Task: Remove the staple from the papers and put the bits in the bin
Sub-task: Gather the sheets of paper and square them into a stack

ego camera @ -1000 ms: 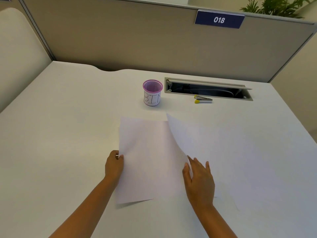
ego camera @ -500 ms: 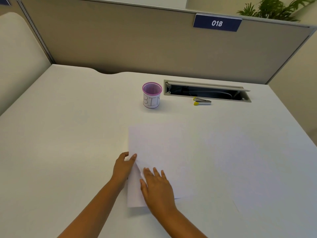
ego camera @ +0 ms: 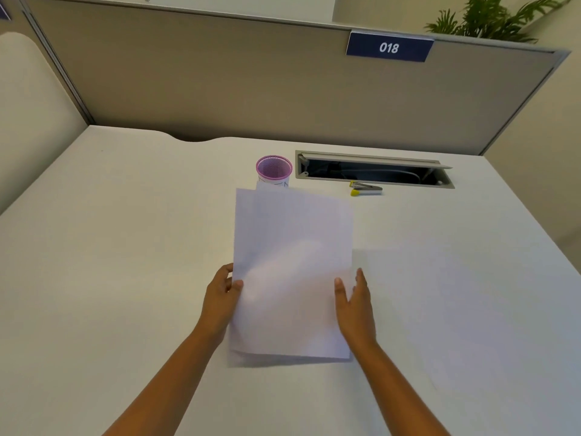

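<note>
Papers (ego camera: 292, 272) between both hands, top edge overlapping pink mesh bin (ego camera: 273, 169).

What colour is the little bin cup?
Pink-purple mesh bin cup, with a white label on its front; the head view shows it.

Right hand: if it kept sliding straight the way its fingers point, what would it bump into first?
The right hand points away from the person, up the desk. Past the papers' edge the desk looks bare, so probably the yellow-tipped staple remover first, just before the open cable slot. Depth is hard to judge.
</note>
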`<state>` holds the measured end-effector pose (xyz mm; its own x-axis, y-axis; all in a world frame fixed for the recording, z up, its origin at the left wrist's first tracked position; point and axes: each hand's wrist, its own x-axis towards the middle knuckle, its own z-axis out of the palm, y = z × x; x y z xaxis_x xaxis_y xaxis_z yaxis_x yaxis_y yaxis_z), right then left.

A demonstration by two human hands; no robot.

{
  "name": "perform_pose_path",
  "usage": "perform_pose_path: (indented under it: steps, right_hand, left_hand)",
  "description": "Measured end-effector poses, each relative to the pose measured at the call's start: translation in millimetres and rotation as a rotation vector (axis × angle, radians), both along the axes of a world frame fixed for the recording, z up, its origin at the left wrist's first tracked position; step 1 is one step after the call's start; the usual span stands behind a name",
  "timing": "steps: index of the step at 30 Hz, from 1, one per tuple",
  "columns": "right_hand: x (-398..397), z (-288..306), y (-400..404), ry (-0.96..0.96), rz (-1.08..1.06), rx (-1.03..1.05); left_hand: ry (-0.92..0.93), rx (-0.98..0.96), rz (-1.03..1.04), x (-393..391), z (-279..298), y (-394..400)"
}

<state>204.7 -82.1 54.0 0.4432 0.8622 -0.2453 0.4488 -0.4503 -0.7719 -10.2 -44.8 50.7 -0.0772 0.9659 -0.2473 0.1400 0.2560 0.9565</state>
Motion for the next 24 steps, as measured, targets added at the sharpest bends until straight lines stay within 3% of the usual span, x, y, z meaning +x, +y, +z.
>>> perform_pose_path:
  steps: [3,13,24]
  right_hand:
    - [9,14,13,0.204,0.0,0.047]
    - [8,59,17,0.227,-0.005,0.458]
    - [15,30,13,0.231,0.001,0.436]
  left_hand:
    - [-0.026,0.09,0.017,3,10,5]
    - [-0.039,0.515,0.033,30,54,10]
    - [0.01,0.455,0.044,51,45,10]
